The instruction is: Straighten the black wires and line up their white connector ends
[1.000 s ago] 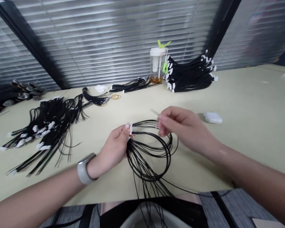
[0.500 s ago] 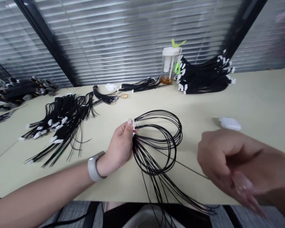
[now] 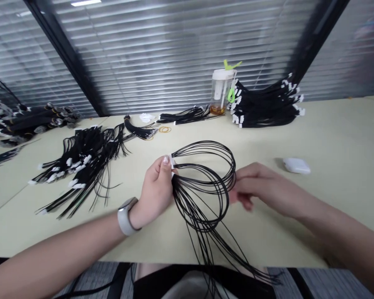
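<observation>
2 bare hands are working over a pale table [image 3: 339, 141], seen from the wearer's head. The left hand [image 3: 158, 182], with a smartwatch [image 3: 126, 219] sitting on its wrist, is pinching a small white connector [image 3: 172, 161] between thumb and fingers, the grip closed. From that connector, a bundle of thin black wires [image 3: 181, 192] is fanning out to the right, just left of the table's middle. Some wires are curving round in 2 large overlapping loops; the others are trailing down to the right, over the near table edge and toward the person's lap.

The right hand [image 3: 258, 182] is reaching in at the right side of the loops, its fingers partly curled and their tips blurring beside the wires; whether they are gripping a wire, I cannot tell.

A white rounded case [image 3: 296, 165] is lying near the right hand, beyond it. On the left, a heap of black cables [image 3: 84, 143] is spreading across the table. At the back, a clear bottle [image 3: 219, 92] is standing beside a neat stack of white-ended cables [image 3: 264, 107], before window blinds [image 3: 174, 50].
</observation>
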A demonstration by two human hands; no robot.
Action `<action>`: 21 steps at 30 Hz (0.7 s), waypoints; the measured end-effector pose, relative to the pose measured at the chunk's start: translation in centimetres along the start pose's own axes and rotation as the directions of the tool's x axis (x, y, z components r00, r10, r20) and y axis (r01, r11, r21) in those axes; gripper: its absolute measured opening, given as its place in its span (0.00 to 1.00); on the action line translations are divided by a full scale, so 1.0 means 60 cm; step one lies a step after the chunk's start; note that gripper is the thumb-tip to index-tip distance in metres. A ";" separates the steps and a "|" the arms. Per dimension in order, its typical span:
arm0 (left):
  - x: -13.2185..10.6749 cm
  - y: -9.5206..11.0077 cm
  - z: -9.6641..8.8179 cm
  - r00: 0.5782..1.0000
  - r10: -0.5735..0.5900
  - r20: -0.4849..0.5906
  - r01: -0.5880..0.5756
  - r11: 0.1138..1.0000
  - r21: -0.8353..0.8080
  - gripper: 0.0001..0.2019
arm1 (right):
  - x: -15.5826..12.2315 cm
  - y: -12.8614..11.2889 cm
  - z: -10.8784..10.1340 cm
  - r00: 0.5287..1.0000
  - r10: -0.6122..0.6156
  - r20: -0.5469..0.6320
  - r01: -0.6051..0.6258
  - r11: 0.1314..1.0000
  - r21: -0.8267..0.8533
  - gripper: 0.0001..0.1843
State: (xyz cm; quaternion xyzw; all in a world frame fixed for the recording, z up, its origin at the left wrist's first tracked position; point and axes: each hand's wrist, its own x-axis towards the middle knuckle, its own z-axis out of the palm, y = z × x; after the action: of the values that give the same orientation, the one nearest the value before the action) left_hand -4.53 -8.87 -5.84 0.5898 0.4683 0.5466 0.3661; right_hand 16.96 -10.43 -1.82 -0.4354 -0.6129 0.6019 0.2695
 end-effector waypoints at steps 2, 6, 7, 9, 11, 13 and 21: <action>-0.001 0.005 0.002 0.997 0.073 -0.014 -0.071 0.994 0.082 0.18 | 0.011 0.009 0.022 0.999 0.048 0.022 -0.046 0.995 -0.083 0.06; -0.005 0.013 0.007 0.983 0.176 -0.043 -0.164 0.966 0.201 0.15 | 0.021 0.010 0.067 0.999 0.047 0.019 -0.047 0.999 0.017 0.10; -0.006 0.014 0.008 0.982 0.183 -0.045 -0.170 0.963 0.211 0.14 | 0.022 0.008 0.073 0.999 0.049 0.005 -0.049 0.998 0.035 0.11; -0.008 0.015 0.009 0.981 0.191 -0.038 -0.178 0.959 0.223 0.13 | 0.025 0.007 0.078 0.999 0.040 -0.019 -0.038 0.997 0.069 0.10; -0.009 0.015 0.011 0.980 0.198 -0.019 -0.188 0.955 0.230 0.13 | 0.030 0.011 0.080 1.000 0.011 -0.011 -0.010 0.994 0.111 0.10; -0.010 0.016 0.013 0.979 0.204 0.001 -0.199 0.953 0.228 0.12 | 0.035 0.019 0.083 1.000 -0.008 0.021 0.005 0.986 0.168 0.13; -0.008 0.020 0.017 0.980 0.199 0.009 -0.196 0.957 0.215 0.12 | 0.037 0.023 0.074 0.999 -0.002 0.038 -0.002 0.993 0.114 0.13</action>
State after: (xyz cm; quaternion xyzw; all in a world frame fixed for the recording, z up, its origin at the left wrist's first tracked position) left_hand -3.34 -9.61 -5.01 0.6662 0.4656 0.5304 0.2410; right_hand 12.40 -10.90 -4.15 -0.4077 -0.5824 0.6440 0.2825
